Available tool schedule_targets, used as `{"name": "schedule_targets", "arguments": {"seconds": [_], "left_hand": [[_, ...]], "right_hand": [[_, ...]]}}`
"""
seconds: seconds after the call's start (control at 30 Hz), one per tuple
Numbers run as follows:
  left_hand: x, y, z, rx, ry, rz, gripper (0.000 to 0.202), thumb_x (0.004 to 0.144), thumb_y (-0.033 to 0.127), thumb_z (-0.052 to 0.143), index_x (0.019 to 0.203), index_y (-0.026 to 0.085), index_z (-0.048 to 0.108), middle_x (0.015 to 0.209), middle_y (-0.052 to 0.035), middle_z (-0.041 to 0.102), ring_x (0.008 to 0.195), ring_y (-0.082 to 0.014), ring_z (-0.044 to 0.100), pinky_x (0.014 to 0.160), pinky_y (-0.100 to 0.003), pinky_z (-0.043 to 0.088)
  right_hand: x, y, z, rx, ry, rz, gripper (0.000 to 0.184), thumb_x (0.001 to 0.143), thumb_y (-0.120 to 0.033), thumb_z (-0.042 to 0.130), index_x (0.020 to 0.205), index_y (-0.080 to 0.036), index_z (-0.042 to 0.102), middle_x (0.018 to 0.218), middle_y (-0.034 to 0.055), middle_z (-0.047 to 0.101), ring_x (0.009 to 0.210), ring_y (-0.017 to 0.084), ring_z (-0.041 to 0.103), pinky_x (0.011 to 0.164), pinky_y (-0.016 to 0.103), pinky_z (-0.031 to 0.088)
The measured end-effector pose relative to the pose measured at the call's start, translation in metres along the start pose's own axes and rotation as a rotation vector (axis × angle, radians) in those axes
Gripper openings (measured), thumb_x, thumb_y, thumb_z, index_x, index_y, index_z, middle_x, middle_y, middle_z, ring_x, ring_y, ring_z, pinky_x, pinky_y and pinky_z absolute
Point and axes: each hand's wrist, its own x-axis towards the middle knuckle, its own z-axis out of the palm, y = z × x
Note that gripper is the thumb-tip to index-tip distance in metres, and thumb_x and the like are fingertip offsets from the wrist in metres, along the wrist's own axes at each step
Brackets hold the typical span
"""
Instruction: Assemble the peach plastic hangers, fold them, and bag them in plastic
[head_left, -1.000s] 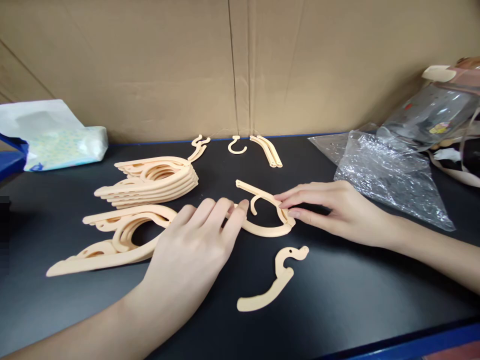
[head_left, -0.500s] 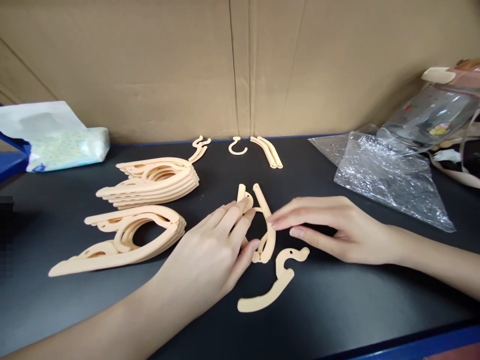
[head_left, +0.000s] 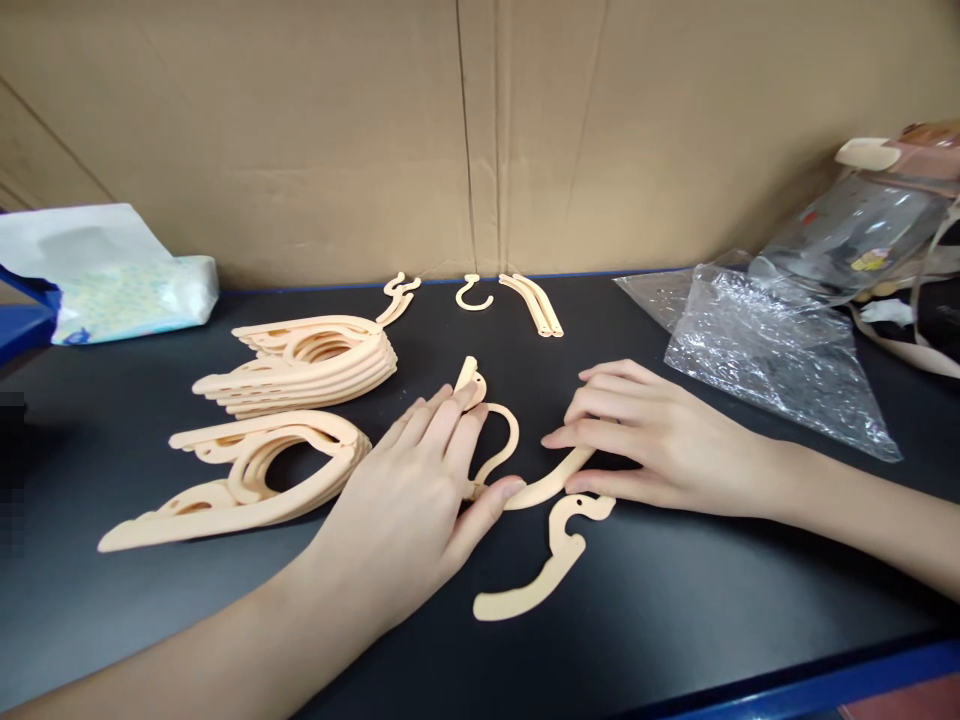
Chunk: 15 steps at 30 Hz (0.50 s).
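In front of me lies a cream plastic folding hanger [head_left: 513, 436], its curved hook between two arms. My left hand [head_left: 427, 490] is closed over its left arm, the thumb at the lower joint; the palm hides much of that side. The right arm of the hanger [head_left: 551, 484] is swung outward. Its outer end sits between the thumb and fingers of my right hand [head_left: 652, 440], closed on it. Just below, close to my right thumb, rests a loose hanger arm [head_left: 536, 575] with a notched, curled end.
Two stacks of folded hangers [head_left: 330, 375] [head_left: 315, 500] stand at left. Along the back are a loose hook [head_left: 472, 297], curved arms [head_left: 534, 303] and small pieces [head_left: 399, 297]. A tissue pack [head_left: 135, 290] is far left; plastic wrap [head_left: 772, 360] and a clear bottle [head_left: 855, 235] are right.
My right hand has taken the hanger's right arm and swung it outward to the right, away from the hook. My left hand has shifted slightly left with the hanger under it.
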Motion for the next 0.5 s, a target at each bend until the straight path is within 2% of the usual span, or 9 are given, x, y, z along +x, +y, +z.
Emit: {"name": "schedule_targets", "arguments": {"seconds": [0.1, 0.2, 0.23, 0.33, 0.4, 0.5], "left_hand": [[0.002, 0.0, -0.001, -0.031, -0.002, 0.048, 0.047, 0.1, 0.036, 0.042, 0.13, 0.002, 0.055, 0.139, -0.0239, 0.056, 0.129, -0.0403, 0.053, 0.1, -0.06, 0.049], [0.003, 0.002, -0.002, -0.109, -0.026, 0.163, 0.037, 0.102, 0.028, 0.039, 0.127, 0.008, 0.059, 0.136, -0.0172, 0.061, 0.131, -0.0318, 0.052, 0.104, -0.049, 0.049], [0.002, 0.003, -0.003, -0.133, -0.027, 0.176, 0.036, 0.103, 0.027, 0.038, 0.124, 0.009, 0.061, 0.132, -0.0161, 0.063, 0.129, -0.0298, 0.054, 0.103, -0.045, 0.051], [0.001, 0.003, -0.004, -0.183, -0.016, 0.138, 0.038, 0.103, 0.03, 0.037, 0.116, 0.008, 0.065, 0.123, -0.0166, 0.067, 0.119, -0.0276, 0.061, 0.096, -0.039, 0.055], [0.001, 0.003, -0.005, -0.194, -0.003, 0.106, 0.037, 0.103, 0.029, 0.038, 0.112, 0.007, 0.066, 0.118, -0.0173, 0.068, 0.111, -0.0277, 0.065, 0.089, -0.039, 0.057], [0.002, 0.001, -0.006, -0.163, 0.027, 0.069, 0.03, 0.1, 0.022, 0.041, 0.101, 0.01, 0.069, 0.109, -0.014, 0.07, 0.102, -0.0282, 0.066, 0.084, -0.043, 0.057]], "right_hand": [[0.001, -0.006, -0.002, 0.049, 0.046, 0.002, 0.029, 0.097, -0.041, 0.054, 0.095, -0.015, 0.066, 0.085, 0.0057, 0.066, 0.079, 0.018, 0.057, 0.081, 0.035, 0.043], [0.0, -0.013, -0.007, 0.145, 0.008, -0.003, 0.033, 0.092, -0.048, 0.061, 0.08, -0.017, 0.062, 0.074, 0.0017, 0.059, 0.069, 0.015, 0.049, 0.072, 0.031, 0.039], [0.0, -0.016, -0.01, 0.168, -0.029, -0.009, 0.03, 0.091, -0.044, 0.062, 0.079, -0.017, 0.062, 0.073, 0.0009, 0.057, 0.068, 0.014, 0.047, 0.071, 0.03, 0.037], [-0.001, -0.019, -0.018, 0.164, -0.13, -0.015, 0.011, 0.091, -0.019, 0.058, 0.081, -0.018, 0.063, 0.076, 0.0012, 0.056, 0.068, 0.015, 0.044, 0.07, 0.031, 0.035], [-0.002, -0.017, -0.022, 0.148, -0.175, -0.017, 0.017, 0.09, -0.01, 0.052, 0.081, -0.018, 0.063, 0.08, 0.0024, 0.057, 0.07, 0.015, 0.044, 0.069, 0.031, 0.034], [-0.004, -0.011, -0.024, 0.152, -0.195, -0.001, 0.022, 0.092, -0.005, 0.047, 0.08, -0.019, 0.06, 0.086, 0.0031, 0.058, 0.073, 0.015, 0.045, 0.067, 0.029, 0.034]]}}
